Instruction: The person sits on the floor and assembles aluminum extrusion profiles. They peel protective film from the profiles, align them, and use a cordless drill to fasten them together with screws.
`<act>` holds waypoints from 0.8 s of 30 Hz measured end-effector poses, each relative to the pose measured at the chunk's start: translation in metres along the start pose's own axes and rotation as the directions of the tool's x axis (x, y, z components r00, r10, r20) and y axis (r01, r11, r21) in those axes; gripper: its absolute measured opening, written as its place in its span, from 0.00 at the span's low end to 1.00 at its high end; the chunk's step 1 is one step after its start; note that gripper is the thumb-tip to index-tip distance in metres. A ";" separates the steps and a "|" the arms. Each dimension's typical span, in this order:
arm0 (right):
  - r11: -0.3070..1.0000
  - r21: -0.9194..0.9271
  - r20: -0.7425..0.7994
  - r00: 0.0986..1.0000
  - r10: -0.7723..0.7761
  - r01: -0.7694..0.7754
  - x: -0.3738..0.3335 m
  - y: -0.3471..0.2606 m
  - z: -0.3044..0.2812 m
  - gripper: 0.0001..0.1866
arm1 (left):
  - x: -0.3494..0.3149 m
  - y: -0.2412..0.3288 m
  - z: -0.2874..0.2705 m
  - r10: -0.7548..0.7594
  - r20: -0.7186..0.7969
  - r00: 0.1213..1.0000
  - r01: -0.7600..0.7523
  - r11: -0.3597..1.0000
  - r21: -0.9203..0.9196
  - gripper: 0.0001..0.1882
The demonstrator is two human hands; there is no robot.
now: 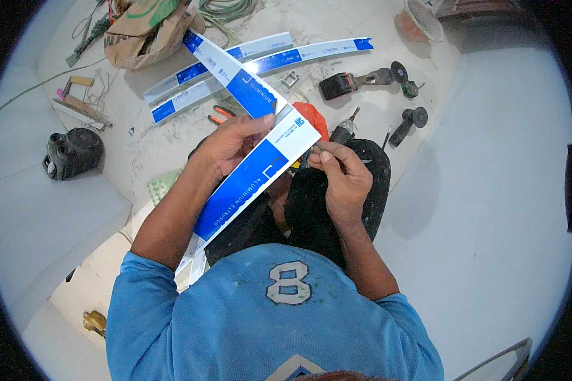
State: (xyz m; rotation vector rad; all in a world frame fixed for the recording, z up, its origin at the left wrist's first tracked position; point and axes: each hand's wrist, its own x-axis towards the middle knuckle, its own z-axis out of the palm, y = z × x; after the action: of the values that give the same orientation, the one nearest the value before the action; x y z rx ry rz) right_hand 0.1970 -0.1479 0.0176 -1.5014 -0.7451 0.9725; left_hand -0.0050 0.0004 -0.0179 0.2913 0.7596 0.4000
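Observation:
Two long metal profiles covered in blue-and-white film meet at an angle in front of me. The near profile (235, 193) runs down over my lap toward my left side; the far profile (251, 95) slants away to the upper left. My left hand (232, 145) is closed around them close to the corner, its thumb on top. Beside the near profile's end, my right hand (346, 181) pinches something small and dark, too small to name. An orange-red bag (311, 117) and a drill (344, 131) lie just beyond that hand.
Two more film-covered profiles (279, 60) lie ahead on the floor. A cordless angle grinder (368, 79) and another small grinder (408, 126) are to the right. Orange-handled pliers (220, 114), a brown sack (146, 38), a black case (74, 152) and a bowl (418, 22) lie around.

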 end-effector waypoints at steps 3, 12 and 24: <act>1.000 0.021 0.015 1.000 -0.004 0.003 -0.002 0.003 0.001 0.12 | -0.004 0.003 0.003 0.011 0.027 1.000 -0.011 1.000 -0.021 0.23; 0.995 -0.020 0.001 0.996 0.093 -0.093 -0.005 -0.031 0.000 0.11 | -0.008 0.006 0.008 -0.062 -0.032 0.998 0.064 0.995 0.077 0.31; 0.973 -0.210 0.053 0.995 -0.090 0.099 -0.007 -0.027 0.005 0.11 | -0.001 0.004 0.005 -0.030 -0.011 0.999 0.030 0.999 0.044 0.27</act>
State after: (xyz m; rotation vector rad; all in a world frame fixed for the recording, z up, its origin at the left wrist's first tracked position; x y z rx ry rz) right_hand 0.1911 -0.1478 0.0458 -1.6166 -0.9681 0.8770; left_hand -0.0032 0.0027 -0.0127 0.3196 0.7825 0.3565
